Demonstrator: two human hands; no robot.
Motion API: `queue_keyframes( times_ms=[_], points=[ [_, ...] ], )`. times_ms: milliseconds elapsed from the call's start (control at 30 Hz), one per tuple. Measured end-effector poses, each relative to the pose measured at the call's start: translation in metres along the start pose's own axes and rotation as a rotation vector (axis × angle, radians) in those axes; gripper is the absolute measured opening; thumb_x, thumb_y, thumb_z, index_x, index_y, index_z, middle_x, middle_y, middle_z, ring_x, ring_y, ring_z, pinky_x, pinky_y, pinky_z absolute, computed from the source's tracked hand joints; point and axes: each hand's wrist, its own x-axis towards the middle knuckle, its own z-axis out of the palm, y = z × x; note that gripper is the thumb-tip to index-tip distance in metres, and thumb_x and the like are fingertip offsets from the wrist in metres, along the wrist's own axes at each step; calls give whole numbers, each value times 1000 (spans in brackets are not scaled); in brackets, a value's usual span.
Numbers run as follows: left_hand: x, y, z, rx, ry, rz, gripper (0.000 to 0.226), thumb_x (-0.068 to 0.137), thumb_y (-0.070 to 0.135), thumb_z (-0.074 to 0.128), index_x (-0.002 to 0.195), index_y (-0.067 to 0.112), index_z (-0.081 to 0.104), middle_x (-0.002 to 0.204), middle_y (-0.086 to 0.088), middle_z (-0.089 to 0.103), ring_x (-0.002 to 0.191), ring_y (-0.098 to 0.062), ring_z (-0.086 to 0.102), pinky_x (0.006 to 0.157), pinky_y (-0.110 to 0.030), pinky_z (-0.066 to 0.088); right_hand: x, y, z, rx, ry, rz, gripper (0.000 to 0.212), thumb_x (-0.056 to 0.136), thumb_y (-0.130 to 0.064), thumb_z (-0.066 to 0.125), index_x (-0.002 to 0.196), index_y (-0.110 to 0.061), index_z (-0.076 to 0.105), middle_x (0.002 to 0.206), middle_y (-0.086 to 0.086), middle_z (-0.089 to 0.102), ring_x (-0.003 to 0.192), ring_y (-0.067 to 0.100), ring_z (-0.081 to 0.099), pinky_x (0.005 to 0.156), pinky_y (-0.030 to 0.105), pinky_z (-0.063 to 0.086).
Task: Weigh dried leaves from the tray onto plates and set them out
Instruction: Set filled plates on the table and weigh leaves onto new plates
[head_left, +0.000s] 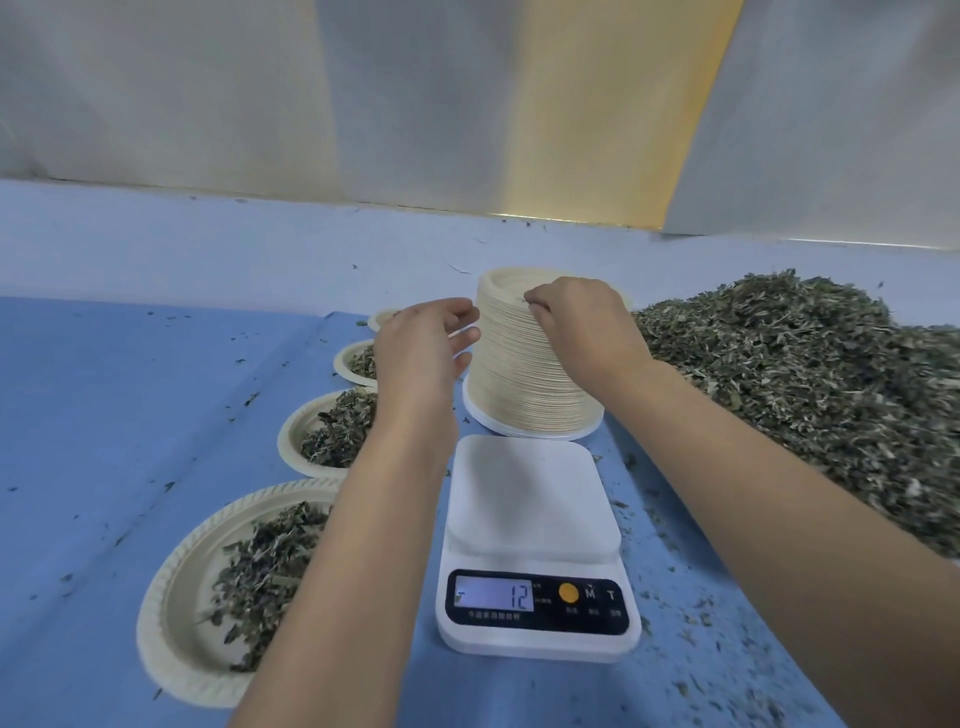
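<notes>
A tall stack of beige paper plates (519, 379) stands upside down behind a white kitchen scale (535, 540). The scale's platform is bare and its display reads 12. My right hand (582, 322) lies over the top of the stack, its fingertips curled on the rim of the top plate. My left hand (421, 348) is at the stack's left side, with relaxed fingers touching the plate edges. A big heap of dried green leaves (800, 384) lies to the right. Several filled plates run in a row on the left, the nearest plate (171, 613) largest in view.
A blue sheet (104, 415) covers the table, with leaf crumbs scattered on it. A pale wall and curtain (467, 104) close off the far side. More filled plates (296, 441) sit close under my left forearm.
</notes>
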Motion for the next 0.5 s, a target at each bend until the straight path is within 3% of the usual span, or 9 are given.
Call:
queue_keyframes(
  times_ms=[267,500],
  points=[
    [-4,-4,3,10,-14,-27,19,89,5,49,81,12,65,85,0,69,65,-6,63,68,-18,48,-1,1,8,-132,27,-114,32,95,4,41,123,-6,52,115,13,55,109,27,44,85,32,38],
    [-5,-8,5,19,-25,-29,20,89,6,49,80,13,65,84,2,68,62,-4,62,64,-17,46,2,4,5,-110,132,-141,36,93,8,39,126,-3,51,118,15,54,110,28,43,86,31,35]
  ],
)
